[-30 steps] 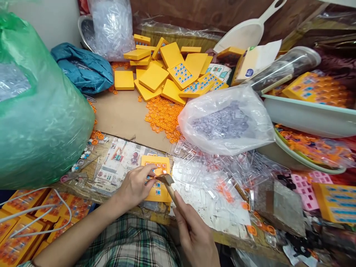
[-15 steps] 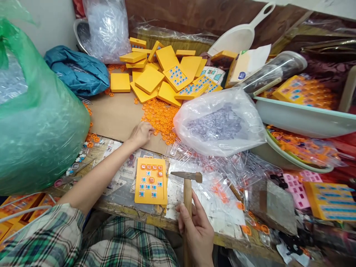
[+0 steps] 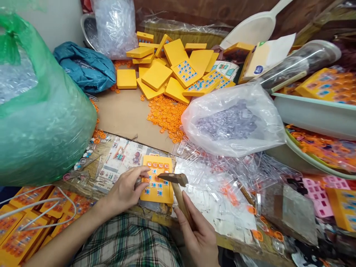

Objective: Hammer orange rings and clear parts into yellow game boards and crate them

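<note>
A yellow plastic panel [image 3: 170,194] lies flat at the bench's front edge, with blue-marked squares and several orange caps set in it. My left hand [image 3: 126,189] is at the panel's left side, its fingers curled and the thumb and index tips at the squares. Whatever those fingers hold is too small or hidden to make out. In my right hand [image 3: 198,231] is a hammer [image 3: 180,194], gripped by its wooden handle. The hammer's head hangs over the panel's right part and hides some squares. A pile of small orange rings [image 3: 167,115] lies beyond the panel.
Yellow panels [image 3: 157,76] are heaped at the back. An open white bag [image 3: 233,142] of clear pieces stands behind the right hand, near a stone block [image 3: 297,211]. At left bulges a green bag [image 3: 63,122], above stacked filled panels [image 3: 19,237] and a white cable [image 3: 41,202].
My left hand has come back from the orange ring pile to the panel's left side. My right hand has brought the hammer head leftward over the panel. The view has shifted slightly.
</note>
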Action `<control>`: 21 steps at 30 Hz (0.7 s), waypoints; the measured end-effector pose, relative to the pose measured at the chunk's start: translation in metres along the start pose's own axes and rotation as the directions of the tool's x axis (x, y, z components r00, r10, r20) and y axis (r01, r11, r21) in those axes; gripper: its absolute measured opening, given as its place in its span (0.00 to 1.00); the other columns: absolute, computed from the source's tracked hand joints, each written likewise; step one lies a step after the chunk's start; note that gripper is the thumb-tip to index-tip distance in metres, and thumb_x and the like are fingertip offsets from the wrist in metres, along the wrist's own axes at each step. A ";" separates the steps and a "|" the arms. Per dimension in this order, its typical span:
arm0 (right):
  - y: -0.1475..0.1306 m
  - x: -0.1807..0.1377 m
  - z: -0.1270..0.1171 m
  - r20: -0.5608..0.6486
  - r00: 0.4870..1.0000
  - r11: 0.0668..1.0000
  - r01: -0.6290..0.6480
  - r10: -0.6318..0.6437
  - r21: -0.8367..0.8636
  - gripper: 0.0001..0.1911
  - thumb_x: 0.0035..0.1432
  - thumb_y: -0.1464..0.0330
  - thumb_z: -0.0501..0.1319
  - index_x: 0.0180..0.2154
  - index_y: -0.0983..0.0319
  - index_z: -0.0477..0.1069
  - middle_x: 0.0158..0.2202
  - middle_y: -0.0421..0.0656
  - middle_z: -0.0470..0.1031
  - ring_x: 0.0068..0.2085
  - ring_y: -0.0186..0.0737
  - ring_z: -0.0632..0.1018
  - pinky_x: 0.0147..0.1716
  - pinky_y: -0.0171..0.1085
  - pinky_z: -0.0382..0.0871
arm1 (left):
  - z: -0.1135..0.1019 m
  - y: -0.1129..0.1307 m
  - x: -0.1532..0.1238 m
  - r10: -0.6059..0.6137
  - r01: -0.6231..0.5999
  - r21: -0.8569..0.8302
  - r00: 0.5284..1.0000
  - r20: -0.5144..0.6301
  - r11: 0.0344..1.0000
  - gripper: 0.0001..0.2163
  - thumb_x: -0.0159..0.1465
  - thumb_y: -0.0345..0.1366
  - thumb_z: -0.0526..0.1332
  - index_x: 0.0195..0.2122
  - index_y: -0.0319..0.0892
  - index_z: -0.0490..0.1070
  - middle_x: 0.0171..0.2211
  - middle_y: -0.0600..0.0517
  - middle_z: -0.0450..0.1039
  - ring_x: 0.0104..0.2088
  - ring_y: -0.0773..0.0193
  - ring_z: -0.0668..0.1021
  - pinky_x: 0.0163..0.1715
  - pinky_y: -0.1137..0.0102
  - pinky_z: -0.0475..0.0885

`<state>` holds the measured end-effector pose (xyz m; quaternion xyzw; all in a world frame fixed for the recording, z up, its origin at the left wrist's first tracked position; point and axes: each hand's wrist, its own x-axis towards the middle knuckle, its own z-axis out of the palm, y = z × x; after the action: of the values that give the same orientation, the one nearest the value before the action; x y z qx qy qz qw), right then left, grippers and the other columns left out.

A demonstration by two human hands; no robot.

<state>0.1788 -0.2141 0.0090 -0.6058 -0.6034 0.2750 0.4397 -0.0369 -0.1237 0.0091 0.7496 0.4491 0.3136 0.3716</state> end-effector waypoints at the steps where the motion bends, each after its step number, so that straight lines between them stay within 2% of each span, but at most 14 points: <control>1: -0.005 0.001 -0.001 0.034 0.998 0.998 0.051 -0.050 -0.023 0.29 0.59 0.75 0.59 0.59 0.49 0.62 0.52 0.40 0.74 0.48 0.42 0.78 0.45 0.39 0.75 | 0.001 -0.001 0.000 0.001 0.000 -0.009 1.000 0.004 1.000 0.17 0.62 0.29 0.58 0.52 0.43 0.62 0.40 0.49 0.75 0.40 0.63 0.78 0.43 0.65 0.76; 6: -0.027 -0.001 -0.004 0.091 0.984 0.981 0.164 -0.155 -0.104 0.33 0.59 0.79 0.56 0.62 0.51 0.57 0.49 0.43 0.75 0.44 0.40 0.79 0.40 0.36 0.76 | 0.005 -0.007 0.000 0.049 -0.049 -0.004 0.999 0.005 0.999 0.20 0.62 0.29 0.59 0.55 0.45 0.60 0.40 0.49 0.76 0.42 0.62 0.79 0.45 0.62 0.76; 10: -0.031 -0.006 -0.003 0.131 0.974 0.973 0.202 -0.187 -0.108 0.34 0.59 0.81 0.55 0.64 0.51 0.54 0.43 0.44 0.76 0.40 0.38 0.78 0.37 0.35 0.74 | 0.008 -0.011 -0.001 0.059 -0.059 -0.011 0.998 -0.005 0.998 0.21 0.62 0.30 0.59 0.56 0.46 0.60 0.39 0.50 0.77 0.42 0.63 0.79 0.46 0.62 0.76; 14: -0.025 -0.008 -0.002 0.249 0.960 0.970 0.175 -0.129 -0.171 0.32 0.61 0.79 0.52 0.64 0.52 0.54 0.32 0.42 0.74 0.30 0.35 0.76 0.28 0.32 0.72 | 0.011 -0.012 -0.004 0.042 -0.043 -0.018 0.999 -0.031 0.999 0.20 0.62 0.30 0.58 0.55 0.45 0.61 0.38 0.50 0.77 0.42 0.63 0.79 0.46 0.62 0.76; 16: -0.021 -0.008 -0.002 0.302 0.950 0.974 0.134 -0.074 -0.184 0.30 0.62 0.78 0.52 0.63 0.52 0.56 0.30 0.42 0.73 0.27 0.34 0.75 0.25 0.31 0.72 | 0.010 -0.010 -0.006 0.017 -0.019 -0.036 0.999 -0.042 0.999 0.20 0.61 0.29 0.59 0.55 0.45 0.62 0.38 0.50 0.78 0.42 0.63 0.79 0.47 0.63 0.75; 19: -0.013 -0.008 -0.002 0.235 0.972 0.995 0.032 -0.009 -0.093 0.26 0.62 0.75 0.55 0.60 0.52 0.62 0.40 0.44 0.78 0.37 0.38 0.79 0.35 0.35 0.75 | 0.000 -0.006 0.000 -0.028 0.026 -0.050 0.999 -0.043 0.998 0.20 0.60 0.32 0.62 0.54 0.44 0.64 0.39 0.50 0.78 0.39 0.63 0.80 0.44 0.65 0.76; 21: -0.007 -0.009 -0.001 0.109 0.990 0.996 -0.092 0.092 -0.005 0.23 0.60 0.71 0.59 0.57 0.52 0.67 0.48 0.44 0.77 0.45 0.42 0.79 0.41 0.38 0.76 | -0.009 -0.005 0.018 0.002 -0.001 0.004 0.991 -0.131 1.000 0.16 0.60 0.34 0.63 0.49 0.42 0.69 0.39 0.48 0.78 0.37 0.63 0.79 0.41 0.66 0.77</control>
<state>0.1753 -0.2244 0.0138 -0.6172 -0.5979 0.3275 0.3928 -0.0394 -0.1035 0.0119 0.7286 0.4725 0.3615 0.3396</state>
